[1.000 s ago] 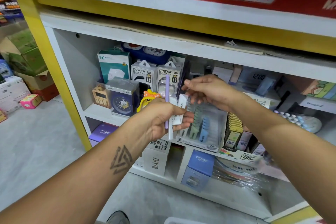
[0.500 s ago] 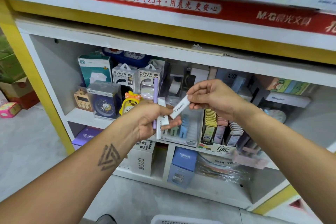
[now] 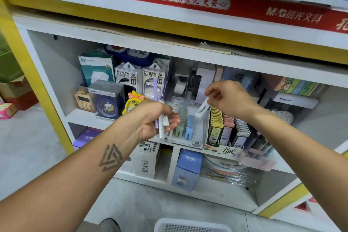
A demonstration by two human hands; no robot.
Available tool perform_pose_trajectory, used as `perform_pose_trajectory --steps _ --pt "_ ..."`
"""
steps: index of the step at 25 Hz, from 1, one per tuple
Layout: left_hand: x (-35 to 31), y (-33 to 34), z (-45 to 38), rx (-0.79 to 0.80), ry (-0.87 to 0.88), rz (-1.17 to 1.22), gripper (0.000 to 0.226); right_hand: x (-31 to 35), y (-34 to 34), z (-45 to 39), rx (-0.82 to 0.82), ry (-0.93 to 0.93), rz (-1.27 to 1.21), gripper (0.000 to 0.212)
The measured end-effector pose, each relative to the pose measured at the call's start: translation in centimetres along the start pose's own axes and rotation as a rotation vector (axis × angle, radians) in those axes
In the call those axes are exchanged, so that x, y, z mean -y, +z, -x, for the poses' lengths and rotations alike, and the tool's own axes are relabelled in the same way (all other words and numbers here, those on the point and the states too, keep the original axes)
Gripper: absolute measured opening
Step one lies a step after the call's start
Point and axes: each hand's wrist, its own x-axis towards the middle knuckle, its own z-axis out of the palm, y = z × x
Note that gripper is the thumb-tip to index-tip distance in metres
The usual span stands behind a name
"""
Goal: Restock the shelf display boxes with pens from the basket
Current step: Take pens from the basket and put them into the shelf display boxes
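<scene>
My left hand (image 3: 154, 117) grips a small bundle in front of the shelf: an upright purple pen (image 3: 155, 90) and white pens or refill cases (image 3: 163, 124). My right hand (image 3: 229, 98) pinches one slim white case (image 3: 202, 108), tilted, just above the clear display box (image 3: 195, 137) that holds rows of green, blue and white cases. To its right stands a printed display box (image 3: 222, 149) with yellow, pink and grey lead cases. The white basket (image 3: 190, 225) shows only its rim at the bottom edge.
The shelf compartment also holds power bank packs (image 3: 128, 77), a blue alarm clock in a clear box (image 3: 106, 100), a yellow duck toy (image 3: 133, 102) and a tape dispenser (image 3: 181, 85). Boxes fill the lower shelf. Cardboard cartons (image 3: 15, 88) sit on the floor at left.
My right hand drew one white case out of the left hand's bundle and carried it right, over the clear box. The view drifted up and right.
</scene>
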Motion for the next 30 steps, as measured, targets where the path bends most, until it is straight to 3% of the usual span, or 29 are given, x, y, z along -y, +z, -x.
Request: perform_pose_trajectory --steps 5,8,14,30 --pt "0.1 -0.5 0.0 0.021 0.013 0.011 0.029 0.0 1.1 0.0 0.088 -0.034 0.102 0.010" --pt "0.0 -1.1 -0.1 0.029 0.013 -0.003 0.022 0.3 1.8 0.3 0.221 -0.070 0.141 0.011" --pt "0.2 -1.2 0.0 0.039 -0.008 -0.056 0.010 0.4 2.4 0.3 0.221 -0.079 0.239 0.012" --pt "0.3 -0.4 0.5 0.089 -0.009 -0.084 0.034 1.1 4.3 1.3 0.314 -0.149 0.356 0.016"
